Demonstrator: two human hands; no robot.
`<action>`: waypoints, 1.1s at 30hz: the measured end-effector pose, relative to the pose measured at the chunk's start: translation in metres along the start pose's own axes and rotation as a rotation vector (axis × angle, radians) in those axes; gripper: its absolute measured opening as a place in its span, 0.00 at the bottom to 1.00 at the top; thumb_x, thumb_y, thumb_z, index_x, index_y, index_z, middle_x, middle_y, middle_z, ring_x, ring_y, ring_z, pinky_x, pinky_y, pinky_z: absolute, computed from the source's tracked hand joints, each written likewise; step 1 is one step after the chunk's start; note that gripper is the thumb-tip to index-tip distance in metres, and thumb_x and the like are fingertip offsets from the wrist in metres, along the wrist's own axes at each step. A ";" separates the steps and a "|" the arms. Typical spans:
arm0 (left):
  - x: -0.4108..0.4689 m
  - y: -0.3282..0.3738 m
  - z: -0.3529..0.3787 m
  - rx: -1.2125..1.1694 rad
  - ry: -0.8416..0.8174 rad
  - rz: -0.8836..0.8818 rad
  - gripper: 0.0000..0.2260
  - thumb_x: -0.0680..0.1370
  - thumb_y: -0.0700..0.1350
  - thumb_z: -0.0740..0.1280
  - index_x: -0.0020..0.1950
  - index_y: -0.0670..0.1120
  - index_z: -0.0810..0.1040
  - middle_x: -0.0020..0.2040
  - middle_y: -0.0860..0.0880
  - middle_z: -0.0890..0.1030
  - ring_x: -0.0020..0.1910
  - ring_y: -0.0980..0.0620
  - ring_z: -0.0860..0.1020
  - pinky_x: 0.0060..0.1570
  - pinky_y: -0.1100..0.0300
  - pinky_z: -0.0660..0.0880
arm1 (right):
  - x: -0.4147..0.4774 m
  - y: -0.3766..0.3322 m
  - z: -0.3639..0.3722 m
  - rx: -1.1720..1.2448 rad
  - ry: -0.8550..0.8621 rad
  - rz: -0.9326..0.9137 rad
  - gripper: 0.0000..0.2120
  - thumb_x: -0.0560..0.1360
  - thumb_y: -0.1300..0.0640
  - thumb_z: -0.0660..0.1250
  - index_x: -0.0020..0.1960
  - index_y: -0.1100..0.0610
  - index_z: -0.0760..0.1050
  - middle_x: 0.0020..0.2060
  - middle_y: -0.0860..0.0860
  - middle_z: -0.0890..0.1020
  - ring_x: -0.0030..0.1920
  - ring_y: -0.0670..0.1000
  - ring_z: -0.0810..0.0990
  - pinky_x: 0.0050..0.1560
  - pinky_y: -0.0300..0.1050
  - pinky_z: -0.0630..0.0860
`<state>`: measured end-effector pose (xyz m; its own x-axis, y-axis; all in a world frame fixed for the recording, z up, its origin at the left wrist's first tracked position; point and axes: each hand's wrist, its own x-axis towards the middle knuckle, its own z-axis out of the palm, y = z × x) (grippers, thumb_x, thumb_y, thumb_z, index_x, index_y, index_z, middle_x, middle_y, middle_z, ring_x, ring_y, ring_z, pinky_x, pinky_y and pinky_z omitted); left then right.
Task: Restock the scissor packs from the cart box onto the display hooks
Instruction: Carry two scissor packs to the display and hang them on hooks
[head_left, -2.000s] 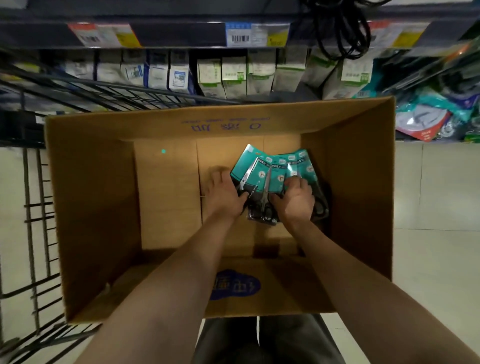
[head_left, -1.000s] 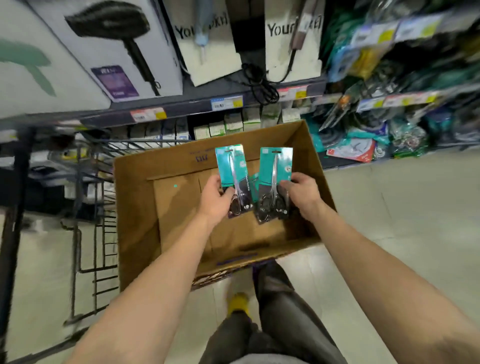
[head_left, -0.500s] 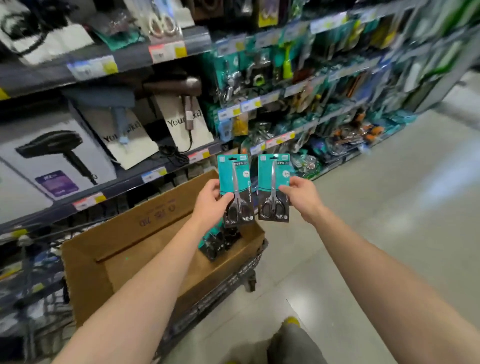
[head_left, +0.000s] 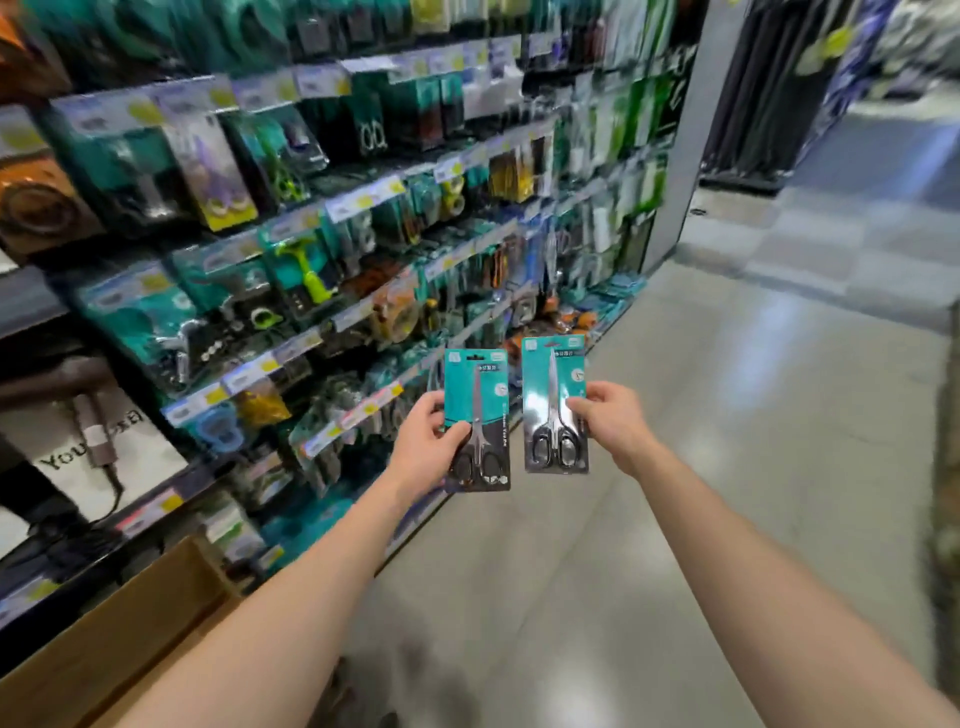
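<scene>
My left hand (head_left: 423, 447) grips a teal scissor pack (head_left: 480, 400) by its left edge, held upright. My right hand (head_left: 610, 423) grips a second teal scissor pack (head_left: 548, 384) by its right edge, also upright, a little higher. Both packs show black-handled scissors and sit side by side, apart, in front of the display hooks (head_left: 363, 270), which are crowded with hanging teal packages. A corner of the cardboard cart box (head_left: 119, 639) shows at the bottom left, behind my left forearm; its inside is hidden.
Shelf rows with price tags (head_left: 363, 200) run away to the right. Hair tool boxes (head_left: 88, 457) stand at the lower left. A grey pillar (head_left: 691, 130) ends the shelving. Shiny aisle floor (head_left: 727, 415) stretches to the right.
Both hands lifted a scissor pack each out of the box. The view swung right from the box toward the hook display, and the packs moved apart.
</scene>
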<state>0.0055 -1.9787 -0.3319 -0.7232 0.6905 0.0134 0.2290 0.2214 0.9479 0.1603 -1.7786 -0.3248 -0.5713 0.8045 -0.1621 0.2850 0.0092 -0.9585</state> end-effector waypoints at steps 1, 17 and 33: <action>0.016 0.010 0.018 -0.008 0.002 0.001 0.14 0.79 0.34 0.69 0.63 0.44 0.74 0.55 0.46 0.86 0.47 0.57 0.85 0.45 0.64 0.80 | 0.013 -0.004 -0.019 -0.010 0.012 -0.013 0.06 0.74 0.66 0.69 0.47 0.57 0.81 0.39 0.51 0.84 0.36 0.49 0.80 0.38 0.43 0.77; 0.270 0.091 0.146 0.005 0.087 0.028 0.14 0.81 0.42 0.69 0.65 0.51 0.71 0.55 0.51 0.85 0.47 0.54 0.87 0.47 0.49 0.85 | 0.281 -0.056 -0.130 -0.069 0.035 -0.094 0.16 0.74 0.59 0.71 0.61 0.55 0.79 0.48 0.52 0.84 0.47 0.51 0.84 0.54 0.57 0.81; 0.597 0.098 0.154 0.067 0.277 -0.047 0.11 0.82 0.42 0.67 0.63 0.50 0.73 0.59 0.49 0.84 0.51 0.55 0.84 0.43 0.60 0.79 | 0.652 -0.139 -0.081 -0.257 -0.159 -0.190 0.09 0.77 0.58 0.69 0.57 0.54 0.77 0.49 0.52 0.83 0.42 0.50 0.80 0.39 0.44 0.74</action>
<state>-0.3036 -1.4384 -0.2805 -0.8822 0.4663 0.0650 0.2270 0.3003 0.9264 -0.1895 -1.2070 -0.2780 -0.7397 0.6717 -0.0405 0.3349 0.3154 -0.8879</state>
